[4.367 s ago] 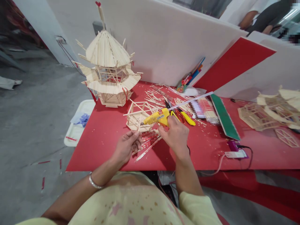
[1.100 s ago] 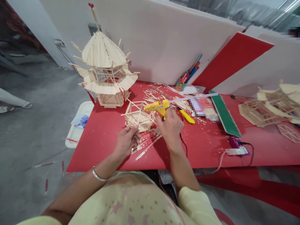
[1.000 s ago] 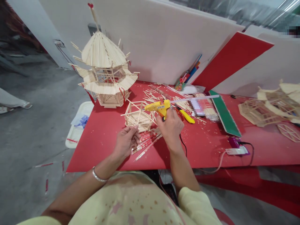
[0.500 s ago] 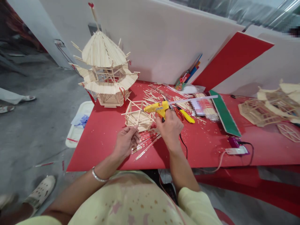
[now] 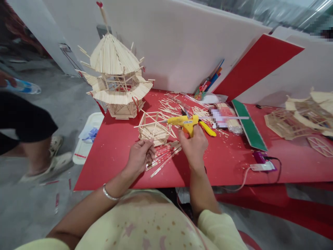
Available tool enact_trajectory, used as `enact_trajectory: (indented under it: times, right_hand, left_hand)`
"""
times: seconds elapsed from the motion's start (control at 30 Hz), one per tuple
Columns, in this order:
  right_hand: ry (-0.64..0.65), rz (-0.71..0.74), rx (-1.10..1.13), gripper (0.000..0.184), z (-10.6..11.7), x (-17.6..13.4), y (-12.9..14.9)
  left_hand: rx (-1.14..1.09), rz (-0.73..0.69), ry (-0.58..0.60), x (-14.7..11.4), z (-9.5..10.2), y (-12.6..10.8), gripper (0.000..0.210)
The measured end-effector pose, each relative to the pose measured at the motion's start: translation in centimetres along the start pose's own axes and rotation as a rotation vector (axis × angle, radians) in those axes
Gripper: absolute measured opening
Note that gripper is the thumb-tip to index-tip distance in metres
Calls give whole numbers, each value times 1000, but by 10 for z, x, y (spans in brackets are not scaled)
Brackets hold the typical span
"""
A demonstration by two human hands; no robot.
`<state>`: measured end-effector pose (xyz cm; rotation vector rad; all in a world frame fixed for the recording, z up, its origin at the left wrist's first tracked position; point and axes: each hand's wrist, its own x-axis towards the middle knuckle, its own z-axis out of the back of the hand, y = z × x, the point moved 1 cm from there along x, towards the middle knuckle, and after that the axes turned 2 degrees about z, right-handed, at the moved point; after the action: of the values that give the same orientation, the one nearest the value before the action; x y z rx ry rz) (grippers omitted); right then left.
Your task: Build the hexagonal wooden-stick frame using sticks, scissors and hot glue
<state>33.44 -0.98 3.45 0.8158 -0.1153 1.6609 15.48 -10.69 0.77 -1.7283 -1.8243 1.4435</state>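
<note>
- Two bare hands show in my head view, both over the red-covered surface [image 5: 109, 163].
- Right grip [image 5: 195, 147]: fingers wrapped around the handle of a yellow plastic glue gun [image 5: 182, 121]; a long translucent glue stick [image 5: 235, 118] juts from its rear.
- Gun's nozzle points at the open, hexagonal frame of pale wooden sticks [image 5: 154, 130]; I cannot tell whether the tip touches it.
- Left grip [image 5: 139, 156]: thumb and fingers drawn together at the frame's near edge; I cannot tell whether they pinch a stick.
- Frame position: on the surface, right of and nearer me than a tall pale stick pagoda [image 5: 116, 57].
- Red-and-clear wrapped stick bundles [image 5: 165, 152] lie just on my side of the frame.
- Beyond the gun I log loose pale sticks [image 5: 169, 106] and a yellow-handled tool [image 5: 207, 128].
- Farther right: green rectangular board [image 5: 249, 126], then a second pale stick model [image 5: 287, 123].
- Left: another person's dark-clad leg [image 5: 30, 119], near a white tray [image 5: 78, 159].
</note>
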Motion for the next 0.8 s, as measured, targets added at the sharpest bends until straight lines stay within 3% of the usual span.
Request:
enact_trajectory:
  times: [0.1,0.23,0.47,0.63,0.8]
  right_hand:
    - [12,-122,141,40,3,-4,-16]
    - [132,-270,294,53,7,-17,-48]
    - [241,-385,207,45,5,-52,-117]
    - [299,-396,32,47,3,-79,-157]
    - [324,-249,-379,45,27,-85,-150]
  left_hand:
    - [-8,-12,10,0,-1,-1,45]
    - [-17,2,0,-1,-2,-2,42]
    - [-26,86,26,-1,2,-4,37]
    - [-17,69,61,-2,5,-4,34]
    - [24,67,80,-4,8,-3,34]
